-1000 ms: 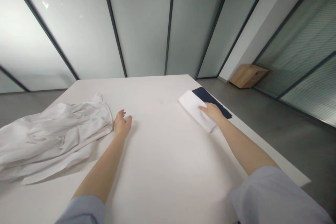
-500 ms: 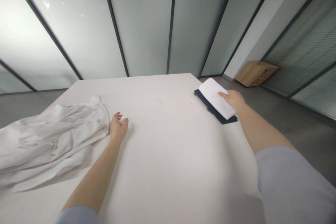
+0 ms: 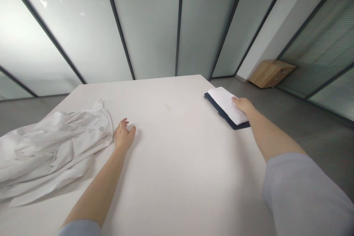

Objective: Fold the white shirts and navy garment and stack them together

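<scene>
At the right edge of the table, my right hand (image 3: 243,106) grips a folded white cloth (image 3: 225,104) by its near right side, thumb on top and the other fingers hidden. The white cloth lies over a dark navy folded item (image 3: 235,124), whose left and front edges stick out from under it. My left hand (image 3: 125,135) hovers low or rests at the table surface, fingers apart and slightly curled, holding nothing. Just left of it spreads a crumpled heap of white fabric (image 3: 58,147); I cannot tell whether the hand touches it.
Both arms reach over a white table (image 3: 171,162). Frosted glass panels (image 3: 149,25) with dark frames stand behind it. On the grey floor at the far right is a wooden drawer cabinet (image 3: 271,73).
My right hand has lowered the folded white cloth onto the dark item, so it now sits flatter and closer. My left hand has barely moved. The view has shifted slightly.
</scene>
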`<state>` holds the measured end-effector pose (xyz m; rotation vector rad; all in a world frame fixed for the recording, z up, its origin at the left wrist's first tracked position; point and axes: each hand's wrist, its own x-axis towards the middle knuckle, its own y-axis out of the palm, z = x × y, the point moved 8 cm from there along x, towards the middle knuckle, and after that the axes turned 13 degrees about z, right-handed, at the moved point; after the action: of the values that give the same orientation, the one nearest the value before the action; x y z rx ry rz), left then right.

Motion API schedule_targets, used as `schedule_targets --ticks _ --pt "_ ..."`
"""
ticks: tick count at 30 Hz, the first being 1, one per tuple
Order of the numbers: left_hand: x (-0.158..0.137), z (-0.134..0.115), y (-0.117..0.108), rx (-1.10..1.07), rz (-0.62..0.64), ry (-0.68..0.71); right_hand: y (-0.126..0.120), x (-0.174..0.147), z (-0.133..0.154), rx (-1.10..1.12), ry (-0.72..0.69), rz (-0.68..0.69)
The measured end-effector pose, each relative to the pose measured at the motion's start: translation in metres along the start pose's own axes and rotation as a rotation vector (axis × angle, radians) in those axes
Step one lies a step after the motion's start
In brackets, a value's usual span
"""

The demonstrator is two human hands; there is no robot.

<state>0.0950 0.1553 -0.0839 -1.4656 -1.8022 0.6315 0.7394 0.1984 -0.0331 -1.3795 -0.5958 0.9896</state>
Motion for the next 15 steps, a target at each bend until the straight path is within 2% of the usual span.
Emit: schedule_targets --ticks 9,15 --pt "0.000 -0.002 0.001 -0.008 0.018 0.014 0.022 -0.012 -0.012 -0.011 0.109 0.033" --pt "0.001 -0.003 0.003 0.002 0.027 -0.008 0.022 -0.016 -0.014 0.033 0.080 0.009"
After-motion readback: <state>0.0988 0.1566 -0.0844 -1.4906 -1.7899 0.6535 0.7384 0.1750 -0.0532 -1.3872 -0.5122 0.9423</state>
